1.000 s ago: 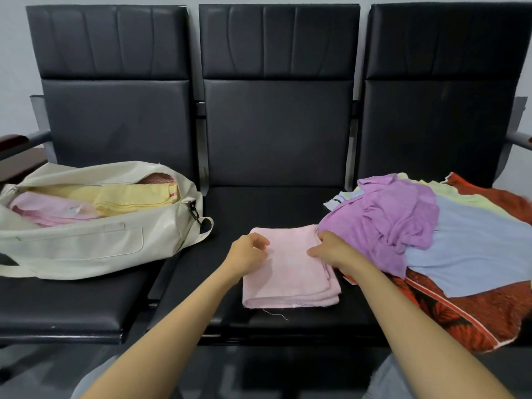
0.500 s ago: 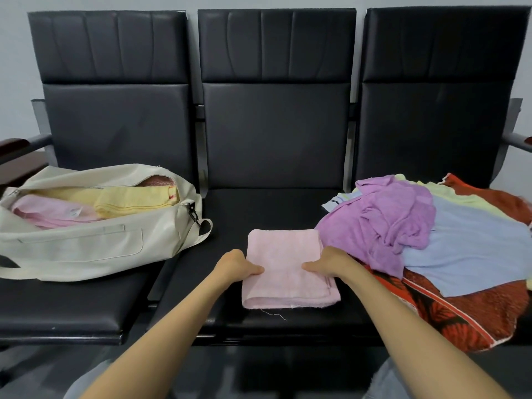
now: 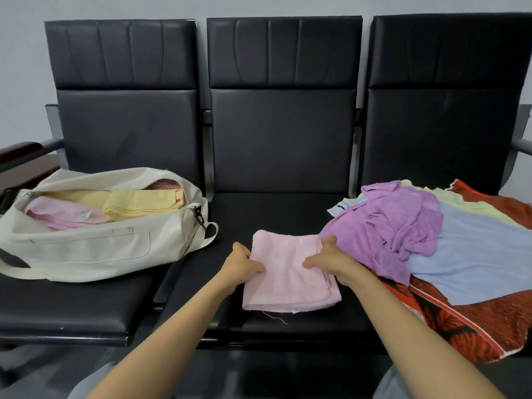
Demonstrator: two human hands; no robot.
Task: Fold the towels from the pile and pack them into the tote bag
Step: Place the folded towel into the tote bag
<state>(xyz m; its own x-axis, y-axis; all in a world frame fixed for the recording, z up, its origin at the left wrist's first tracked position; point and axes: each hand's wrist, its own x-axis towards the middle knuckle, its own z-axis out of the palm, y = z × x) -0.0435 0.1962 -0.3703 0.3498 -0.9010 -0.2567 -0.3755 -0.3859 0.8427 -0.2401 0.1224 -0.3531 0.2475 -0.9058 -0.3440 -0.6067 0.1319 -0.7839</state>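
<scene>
A folded pink towel (image 3: pixel 288 280) lies on the middle black seat. My left hand (image 3: pixel 240 263) grips its left edge, thumb on top. My right hand (image 3: pixel 328 260) grips its right edge, thumb laid over the top. To the right sits the pile: a crumpled purple towel (image 3: pixel 388 228), a light blue towel (image 3: pixel 475 260), a pale yellow one (image 3: pixel 475 204) and a red patterned cloth (image 3: pixel 460 321). On the left seat the cream tote bag (image 3: pixel 86 251) lies open, holding a yellow towel (image 3: pixel 141 201) and a pink towel (image 3: pixel 63 214).
Three joined black padded chairs with tall backs (image 3: pixel 283 110) carry everything. A dark armrest (image 3: pixel 20 149) sticks out at the far left and a grey one (image 3: pixel 522 145) at the far right. A loose thread (image 3: pixel 275 316) trails from the pink towel's near edge.
Both hands slid from the far corners of the pink towel toward me, down to its side edges, and now grip it there. The towel stays on the seat.
</scene>
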